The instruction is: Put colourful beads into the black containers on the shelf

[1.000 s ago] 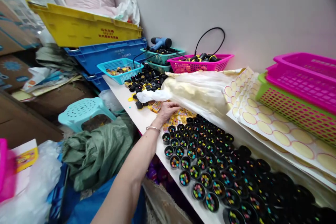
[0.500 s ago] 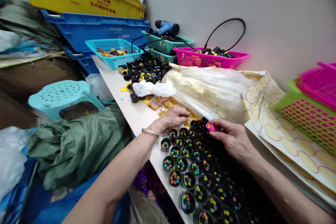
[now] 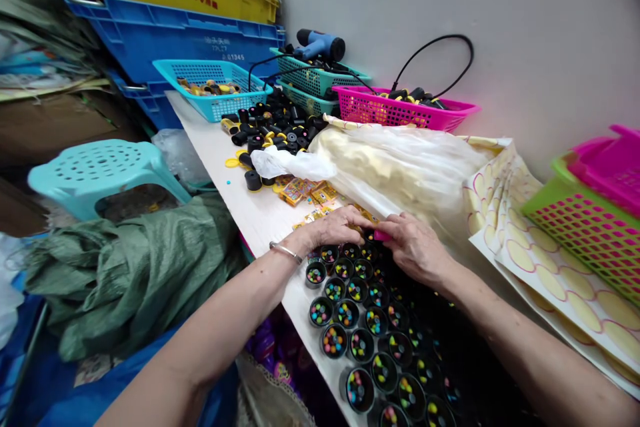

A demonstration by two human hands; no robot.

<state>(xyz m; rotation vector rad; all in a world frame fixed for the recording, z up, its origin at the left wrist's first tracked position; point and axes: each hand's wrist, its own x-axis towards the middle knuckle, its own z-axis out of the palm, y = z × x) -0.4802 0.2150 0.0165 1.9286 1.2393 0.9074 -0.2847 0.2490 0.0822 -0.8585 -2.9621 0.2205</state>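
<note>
Rows of small round black cups (image 3: 334,340) holding colourful beads or candies cover the near part of the table. At the far end of these rows, my right hand (image 3: 413,247) pinches a small pink cup (image 3: 383,235), now tilted low over the black cups; its contents are hidden from me. Close beside it, my left hand (image 3: 333,227), with a bangle at the wrist, lies over the farthest cups. Its index finger reaches toward the pink cup and its thumb is apart below; whether it touches a black cup is unclear. Orange-yellow printed packets (image 3: 295,191) lie just beyond.
A clear plastic bag (image 3: 400,153) and printed sheets with yellow circles (image 3: 545,267) lie along the wall side. Farther back are a heap of black cylinders (image 3: 280,123), a blue basket (image 3: 215,107) and a pink basket (image 3: 400,113). A turquoise stool (image 3: 100,167) stands left.
My right hand has moved left and down with the pink cup, which has tipped over toward the black cups. My left hand has stayed nearly in place. The view has shifted slightly.
</note>
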